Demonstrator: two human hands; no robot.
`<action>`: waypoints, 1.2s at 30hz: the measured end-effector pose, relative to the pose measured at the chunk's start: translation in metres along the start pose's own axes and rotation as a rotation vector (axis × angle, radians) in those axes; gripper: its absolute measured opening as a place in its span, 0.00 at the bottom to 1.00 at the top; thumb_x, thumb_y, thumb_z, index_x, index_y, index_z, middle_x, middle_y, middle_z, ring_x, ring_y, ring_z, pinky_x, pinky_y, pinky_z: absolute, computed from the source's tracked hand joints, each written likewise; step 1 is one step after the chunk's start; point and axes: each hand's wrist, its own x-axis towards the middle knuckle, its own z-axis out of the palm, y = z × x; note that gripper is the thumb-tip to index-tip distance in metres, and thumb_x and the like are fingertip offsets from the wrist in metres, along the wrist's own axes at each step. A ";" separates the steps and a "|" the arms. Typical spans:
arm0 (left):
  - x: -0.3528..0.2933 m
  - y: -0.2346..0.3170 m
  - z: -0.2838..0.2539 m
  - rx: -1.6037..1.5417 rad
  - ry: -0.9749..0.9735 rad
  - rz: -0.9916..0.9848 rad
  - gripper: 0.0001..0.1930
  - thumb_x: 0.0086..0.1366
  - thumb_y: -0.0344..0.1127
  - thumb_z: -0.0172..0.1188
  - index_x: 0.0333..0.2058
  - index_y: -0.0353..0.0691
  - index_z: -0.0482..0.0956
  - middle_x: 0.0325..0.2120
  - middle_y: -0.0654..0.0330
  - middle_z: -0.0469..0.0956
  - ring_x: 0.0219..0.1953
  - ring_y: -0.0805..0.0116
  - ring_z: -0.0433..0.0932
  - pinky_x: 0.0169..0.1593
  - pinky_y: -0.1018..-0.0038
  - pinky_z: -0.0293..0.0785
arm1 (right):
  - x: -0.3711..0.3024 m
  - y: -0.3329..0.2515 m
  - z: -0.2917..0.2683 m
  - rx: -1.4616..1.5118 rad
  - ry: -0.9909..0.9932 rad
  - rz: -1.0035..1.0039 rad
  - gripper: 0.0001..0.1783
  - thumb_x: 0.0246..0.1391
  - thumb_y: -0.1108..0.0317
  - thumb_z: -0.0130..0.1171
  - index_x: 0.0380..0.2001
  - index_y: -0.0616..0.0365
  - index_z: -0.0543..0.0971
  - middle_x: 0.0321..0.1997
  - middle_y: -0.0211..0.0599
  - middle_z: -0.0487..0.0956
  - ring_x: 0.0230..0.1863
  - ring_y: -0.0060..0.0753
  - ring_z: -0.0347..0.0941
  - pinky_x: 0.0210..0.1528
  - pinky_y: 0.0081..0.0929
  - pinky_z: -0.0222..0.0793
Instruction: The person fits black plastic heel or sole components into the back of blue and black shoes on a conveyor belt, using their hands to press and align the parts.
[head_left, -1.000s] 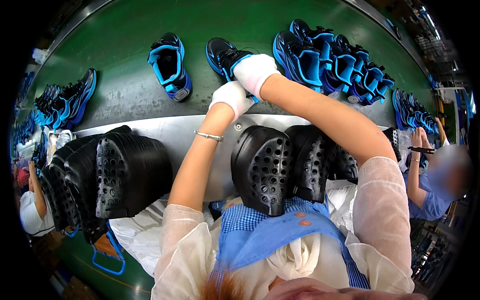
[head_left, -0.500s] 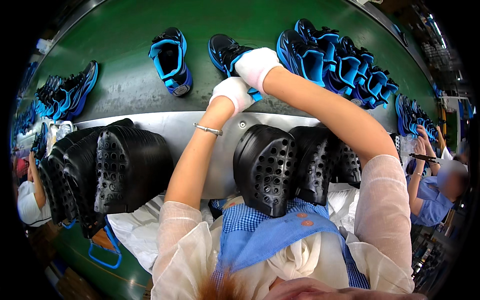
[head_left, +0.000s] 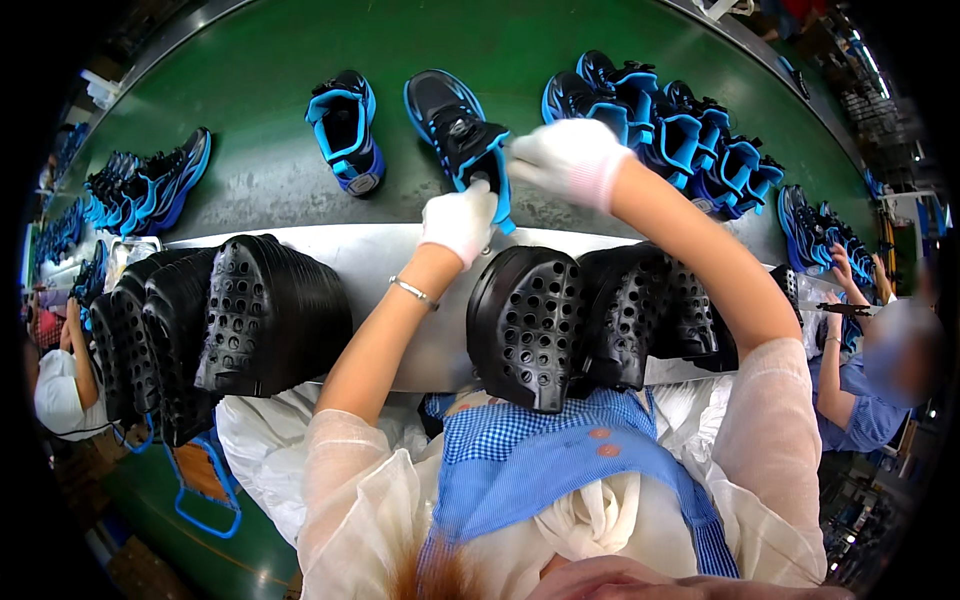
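A black sneaker with bright blue trim point(head_left: 447, 112) stands on the green worktable, its toe pointing away from me and its collar facing me. My left hand point(head_left: 460, 222), in a white glove, grips the collar at its near left side, with fingertips at the shoe's opening. My right hand point(head_left: 572, 160), gloved too, is beside the collar on its right, fingers stretched toward it. Whether those fingertips touch the shoe I cannot tell. A matching sneaker point(head_left: 343, 130) stands alone to the left, its opening toward me.
More sneakers point(head_left: 675, 135) crowd together at the right. Another row point(head_left: 150, 185) stands at the far left. Black perforated blocks point(head_left: 262, 318) line the metal front edge point(head_left: 420, 345) on the left, and similar blocks point(head_left: 530, 325) on the right. Co-workers are at both sides.
The sneaker's collar has come out from under my hands and shows its opening. My right hand has moved right, off the shoe's top; my left hand has shifted slightly toward me.
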 end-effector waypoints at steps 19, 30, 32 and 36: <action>-0.005 -0.025 0.049 -0.087 0.365 -0.289 0.12 0.49 0.33 0.58 0.30 0.30 0.72 0.26 0.44 0.75 0.31 0.43 0.76 0.37 0.55 0.74 | -0.249 0.029 0.013 0.347 0.486 0.520 0.05 0.50 0.69 0.57 0.29 0.59 0.78 0.29 0.42 0.78 0.31 0.44 0.76 0.34 0.31 0.71; -0.013 -0.027 0.031 0.053 0.454 -0.168 0.08 0.48 0.31 0.58 0.26 0.32 0.72 0.23 0.48 0.73 0.28 0.47 0.75 0.34 0.57 0.72 | -0.272 0.028 0.030 0.282 0.535 0.577 0.06 0.51 0.69 0.58 0.30 0.59 0.79 0.29 0.41 0.79 0.31 0.42 0.76 0.34 0.30 0.71; -0.013 -0.039 0.036 0.078 0.472 -0.151 0.08 0.48 0.31 0.58 0.26 0.33 0.72 0.23 0.48 0.74 0.28 0.47 0.75 0.34 0.57 0.72 | -0.276 0.027 0.030 0.283 0.530 0.579 0.06 0.51 0.69 0.59 0.30 0.60 0.79 0.30 0.42 0.79 0.31 0.43 0.76 0.33 0.30 0.71; -0.002 -0.042 0.015 0.243 0.391 -0.054 0.09 0.50 0.36 0.59 0.22 0.35 0.75 0.20 0.49 0.74 0.25 0.50 0.76 0.31 0.59 0.73 | -0.295 0.036 0.035 0.277 0.565 0.612 0.06 0.51 0.69 0.58 0.31 0.60 0.79 0.31 0.42 0.79 0.32 0.44 0.76 0.35 0.31 0.71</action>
